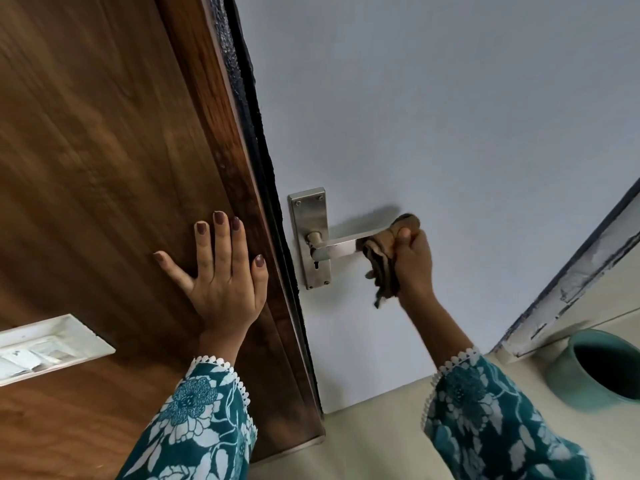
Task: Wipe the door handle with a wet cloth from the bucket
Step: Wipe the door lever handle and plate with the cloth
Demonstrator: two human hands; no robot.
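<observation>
Fingers of the right hand (414, 258) curl tight around a bunched brown cloth (384, 258), pressing it over the outer end of the metal door handle (341, 244) on the pale door (433, 116). That arm reaches up from a teal floral sleeve (485, 410). The left hand (221, 271) lies flat on the wooden panel (104, 150), its fingers spread and pointing up, wrist straight. A teal bucket (571, 372) stands on the floor (374, 441) at lower right, well apart from the handle.

Left hand (221, 271) flat, fingers spread, palm pressed forward, right hand (414, 259) fisted, arm reaching up, both forearms in patterned sleeves
</observation>
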